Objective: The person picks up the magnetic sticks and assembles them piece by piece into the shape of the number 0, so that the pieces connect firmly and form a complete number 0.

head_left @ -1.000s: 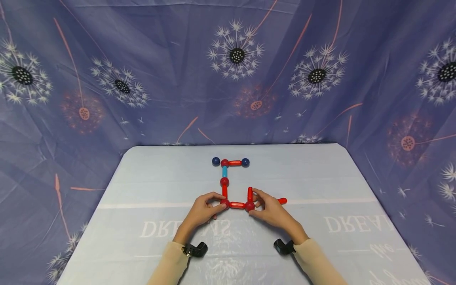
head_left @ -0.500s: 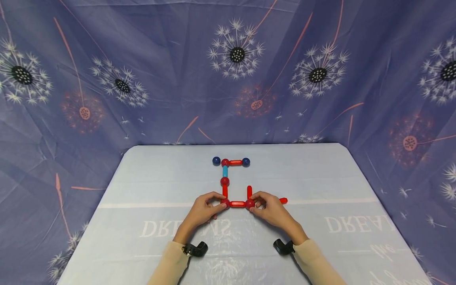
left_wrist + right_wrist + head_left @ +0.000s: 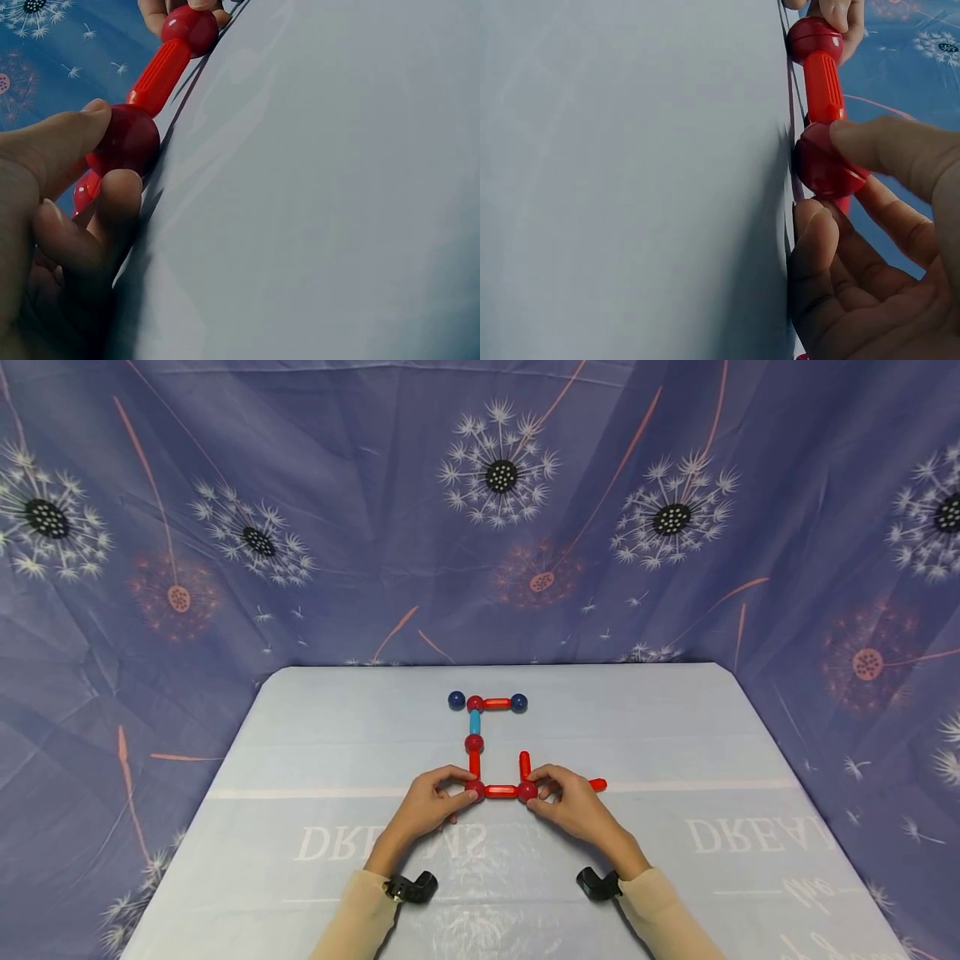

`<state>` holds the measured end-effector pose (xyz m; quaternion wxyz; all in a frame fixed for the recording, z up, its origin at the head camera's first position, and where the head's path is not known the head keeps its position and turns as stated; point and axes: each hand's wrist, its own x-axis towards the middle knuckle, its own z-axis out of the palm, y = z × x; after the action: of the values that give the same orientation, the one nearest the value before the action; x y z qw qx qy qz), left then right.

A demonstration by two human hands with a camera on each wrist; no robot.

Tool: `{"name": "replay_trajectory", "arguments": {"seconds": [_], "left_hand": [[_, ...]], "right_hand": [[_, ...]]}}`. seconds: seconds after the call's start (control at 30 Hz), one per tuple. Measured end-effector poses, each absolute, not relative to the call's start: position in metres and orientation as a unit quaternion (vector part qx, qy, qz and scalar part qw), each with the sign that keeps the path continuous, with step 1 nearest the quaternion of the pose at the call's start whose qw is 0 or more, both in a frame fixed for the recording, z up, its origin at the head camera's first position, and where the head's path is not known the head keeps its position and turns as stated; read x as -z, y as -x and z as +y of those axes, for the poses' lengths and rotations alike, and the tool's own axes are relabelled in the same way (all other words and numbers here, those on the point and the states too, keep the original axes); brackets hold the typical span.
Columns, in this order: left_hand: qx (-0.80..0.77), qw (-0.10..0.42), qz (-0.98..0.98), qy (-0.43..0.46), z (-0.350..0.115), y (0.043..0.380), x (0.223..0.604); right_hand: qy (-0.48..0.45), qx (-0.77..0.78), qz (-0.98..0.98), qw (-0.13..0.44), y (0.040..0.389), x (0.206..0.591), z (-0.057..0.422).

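My left hand (image 3: 429,806) pinches a red ball (image 3: 127,141) between thumb and fingers at the near-left corner of a stick-and-ball figure lying on the table. At the near-right corner my right hand (image 3: 568,799) pinches a second red ball (image 3: 825,161). A short red stick (image 3: 501,792) joins these two balls. From the right ball another red stick (image 3: 524,765) points away from me, its far end free. On the left side, a red stick (image 3: 475,766), a red ball (image 3: 474,743) and a light-blue stick (image 3: 475,722) run up to a red ball (image 3: 476,703).
At the figure's far end, a red stick (image 3: 497,703) leads to a dark blue ball (image 3: 519,702); another dark blue ball (image 3: 457,700) sits at the left. A red stick (image 3: 597,785) shows partly behind my right hand. The white-covered table (image 3: 337,727) meets a blue dandelion curtain (image 3: 360,527).
The right hand's index finger has come down from beside the free red stick to the ball. That stick now leans slightly left. The left hand keeps its grip on its ball.
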<state>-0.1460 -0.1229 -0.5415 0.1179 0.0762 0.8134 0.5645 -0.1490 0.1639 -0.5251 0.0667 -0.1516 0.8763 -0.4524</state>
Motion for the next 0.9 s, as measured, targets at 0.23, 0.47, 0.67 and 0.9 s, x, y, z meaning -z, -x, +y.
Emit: {"name": "replay_trajectory", "arguments": {"seconds": [0.23, 0.47, 0.67, 0.9], "left_hand": [[-0.566, 0.117, 0.812, -0.078, -0.1228, 0.1443, 0.5402], [-0.564, 0.113, 0.814, -0.079, -0.1225, 0.1458, 0.5384], [-0.562, 0.120, 0.815, -0.076, -0.1225, 0.1465, 0.5373], [-0.562, 0.118, 0.815, -0.080, -0.1210, 0.1449, 0.5362]], "right_hand": [[0.156, 0.451, 0.876, 0.075, 0.1498, 0.5255, 0.1645], [0.141, 0.450, 0.877, 0.090, 0.1512, 0.5225, 0.1637], [0.144, 0.450, 0.877, 0.093, 0.1528, 0.5223, 0.1637], [0.153, 0.451, 0.875, 0.081, 0.1521, 0.5235, 0.1639]]}}
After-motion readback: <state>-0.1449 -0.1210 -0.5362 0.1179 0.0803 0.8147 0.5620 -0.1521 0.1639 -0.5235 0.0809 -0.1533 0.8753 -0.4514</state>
